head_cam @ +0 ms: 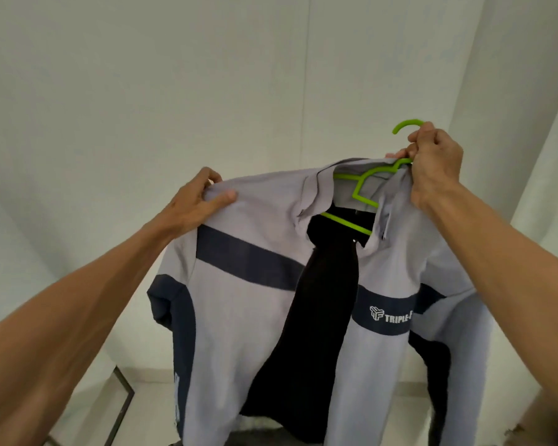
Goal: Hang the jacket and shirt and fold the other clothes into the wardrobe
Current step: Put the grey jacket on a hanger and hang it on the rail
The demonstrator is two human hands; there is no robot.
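The left hand [196,201] pinches the shoulder of the grey jacket [245,317]. The right hand [434,165] grips the neck of the green hanger [361,185] inside its collar, holding both aloft.

We hold the jacket [245,317] before the wall [142,91]: left hand [197,201] on its shoulder at left, right hand [432,165] on the hanger [361,178] at right, hanger inside the collar [316,188].

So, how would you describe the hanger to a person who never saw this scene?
Find the big grey jacket with navy bands, held up before the white wall. At its open collar, gripped by the right hand, sits the hanger. It is the only bright green thing, thin plastic with a hook.
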